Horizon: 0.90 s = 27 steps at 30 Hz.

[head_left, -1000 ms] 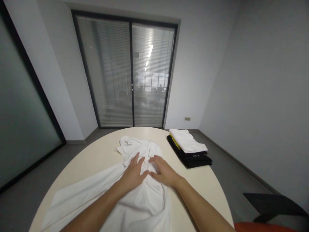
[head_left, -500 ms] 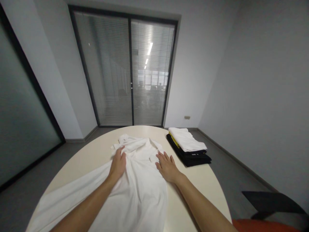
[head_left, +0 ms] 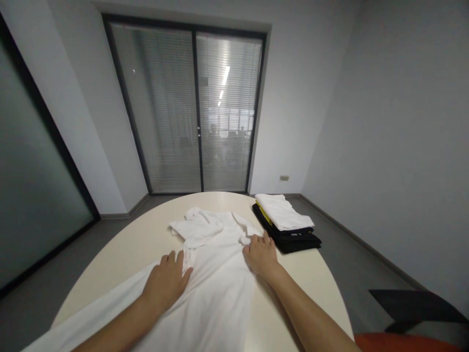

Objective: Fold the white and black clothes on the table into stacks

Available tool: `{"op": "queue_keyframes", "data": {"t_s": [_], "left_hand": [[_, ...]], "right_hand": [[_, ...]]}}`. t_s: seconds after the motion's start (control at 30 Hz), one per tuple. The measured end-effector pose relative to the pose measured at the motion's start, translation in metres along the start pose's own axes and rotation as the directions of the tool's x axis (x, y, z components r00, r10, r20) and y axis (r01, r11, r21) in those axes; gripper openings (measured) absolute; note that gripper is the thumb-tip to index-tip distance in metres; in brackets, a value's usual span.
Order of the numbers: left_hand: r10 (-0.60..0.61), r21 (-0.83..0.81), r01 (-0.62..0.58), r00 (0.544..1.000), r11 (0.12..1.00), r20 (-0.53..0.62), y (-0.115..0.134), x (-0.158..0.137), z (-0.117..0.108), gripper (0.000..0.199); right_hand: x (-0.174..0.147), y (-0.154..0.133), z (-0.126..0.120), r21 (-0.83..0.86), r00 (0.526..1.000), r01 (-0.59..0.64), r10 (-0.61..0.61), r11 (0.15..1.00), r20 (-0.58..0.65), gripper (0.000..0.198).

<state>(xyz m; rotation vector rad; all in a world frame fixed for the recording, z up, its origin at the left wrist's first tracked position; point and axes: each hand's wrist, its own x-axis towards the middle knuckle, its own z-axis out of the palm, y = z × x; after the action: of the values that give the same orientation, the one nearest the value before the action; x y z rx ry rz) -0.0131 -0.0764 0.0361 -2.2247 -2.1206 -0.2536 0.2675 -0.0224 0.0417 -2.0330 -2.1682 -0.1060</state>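
Note:
A white T-shirt lies spread on the round table, its collar end away from me and its lower part running out of view towards me. Creases cross the body, and its left sleeve is bunched. My left hand rests open on the left side of the shirt, thumb apart from the fingers. At the right sleeve, my right hand has its fingers bent and closed on the cloth edge; the fingertips are partly hidden.
A folded stack of clothes, white on top with yellow and black below, sits right beside my right hand. The cream round table has its edge on the right. A black and orange chair stands at lower right.
My left hand has let go of the bunched cloth and moved back towards me, lying flatter. My right hand has shifted right, drawing the sleeve outward. The shirt's top lies more spread.

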Motion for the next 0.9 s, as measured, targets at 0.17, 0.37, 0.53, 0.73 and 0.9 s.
{"op": "queue_keyframes", "data": {"t_s": [0.17,0.37,0.53,0.73,0.9], "left_hand": [[-0.069,0.129,0.054,0.99,0.99,0.12,0.022,-0.003,-0.048,0.058],[0.193,0.016,-0.193,0.972,0.981,-0.133,0.044,0.043,-0.031,0.054],[0.204,-0.163,-0.22,0.973,0.962,-0.109,0.054,0.063,0.026,0.052],[-0.156,-0.527,0.036,0.97,0.849,-0.186,0.001,0.092,0.029,0.025],[-0.54,-0.589,0.324,0.809,0.74,-0.233,-0.071,0.099,0.019,0.054]], "right_hand": [[0.002,0.001,0.002,0.013,0.996,-0.087,0.087,0.996,-0.034,0.044],[0.007,-0.007,-0.008,0.076,0.984,0.095,-0.082,0.993,-0.16,0.036],[0.002,-0.022,0.001,0.265,0.925,0.376,-0.345,0.888,-0.157,0.046],[-0.002,-0.024,0.024,0.288,0.951,0.269,-0.301,0.919,0.072,0.068],[0.0,-0.024,0.018,0.239,0.976,0.186,-0.208,0.953,0.071,0.077]]}}
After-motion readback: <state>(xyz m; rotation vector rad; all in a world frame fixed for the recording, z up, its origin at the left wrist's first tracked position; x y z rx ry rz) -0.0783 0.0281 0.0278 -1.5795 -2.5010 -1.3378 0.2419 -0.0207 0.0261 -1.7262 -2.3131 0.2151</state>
